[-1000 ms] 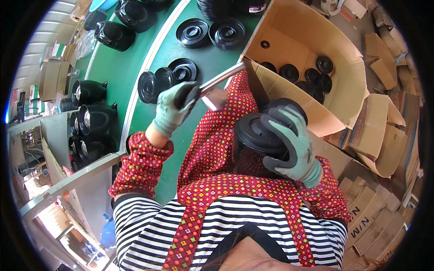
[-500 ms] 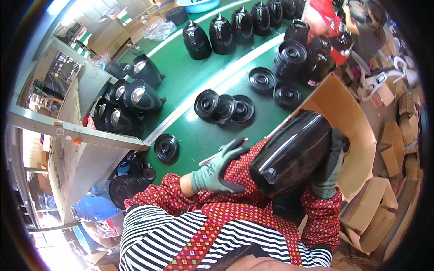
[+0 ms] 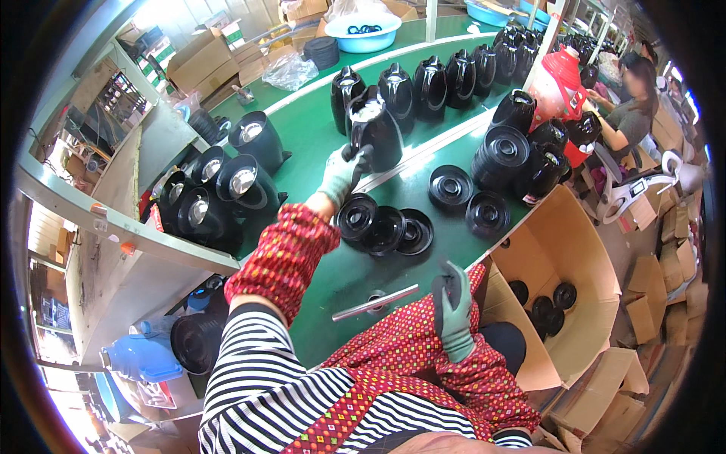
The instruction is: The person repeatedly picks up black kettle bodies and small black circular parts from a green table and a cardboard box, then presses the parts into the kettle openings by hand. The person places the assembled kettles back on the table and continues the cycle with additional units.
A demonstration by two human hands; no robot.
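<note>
My left hand [image 3: 346,172], in a grey-green glove with dark fingers, reaches far over the green table. It is closed on the handle side of a glossy black jug [image 3: 387,142], which stands nearly upright with a pale opening showing at its top. The jug is just in front of a row of similar black jugs [image 3: 429,89]. Below it, overlapping black round lids [image 3: 383,230] lie on the table. My right hand [image 3: 455,312], gloved alike, hovers above my apron with fingers raised and nothing in it. A thin metal rod [image 3: 376,303] lies between the right hand and the left sleeve.
An open cardboard box [image 3: 582,250] holding a few black lids stands at the right. Stacked lids [image 3: 502,155] and a red-and-pink jug [image 3: 558,79] are at the table's right edge. More black jugs [image 3: 240,181] lean at the left by a metal frame. A person [image 3: 639,102] sits beyond.
The black jug has left my lap and right hand. My left hand, open before, now grips a jug out on the table. The single lid at the table's left no longer shows.
</note>
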